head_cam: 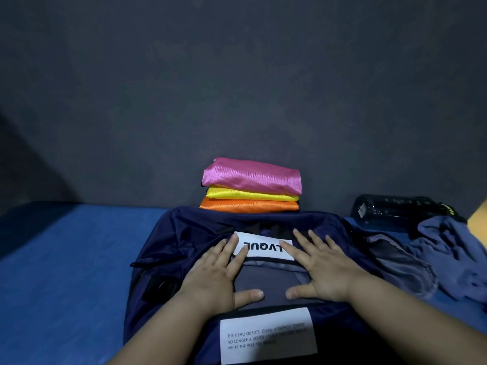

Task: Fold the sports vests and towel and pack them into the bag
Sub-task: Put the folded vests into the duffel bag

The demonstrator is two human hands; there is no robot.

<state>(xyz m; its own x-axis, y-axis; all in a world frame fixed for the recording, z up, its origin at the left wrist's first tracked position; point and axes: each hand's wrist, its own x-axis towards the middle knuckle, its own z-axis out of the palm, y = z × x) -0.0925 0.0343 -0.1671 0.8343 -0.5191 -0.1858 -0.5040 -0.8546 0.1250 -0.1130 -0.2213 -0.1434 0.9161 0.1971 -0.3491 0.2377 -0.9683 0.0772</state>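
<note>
A navy bag [184, 238] lies flat on the blue surface in front of me, with two white text labels on it. My left hand [218, 272] and my right hand [319, 267] both rest flat on its top, fingers spread, on either side of a grey panel. Behind the bag sit three folded shiny vests in a stack: pink vest [253, 176] on top, yellow vest [250, 194] in the middle, orange vest [247, 206] at the bottom. A crumpled blue-grey towel [448, 248] lies unfolded to the right of the bag.
A dark water bottle [395, 210] lies on its side at the back right, beside the towel. A dark grey wall rises directly behind the vest stack. The blue surface [66, 259] stretches out to the left of the bag.
</note>
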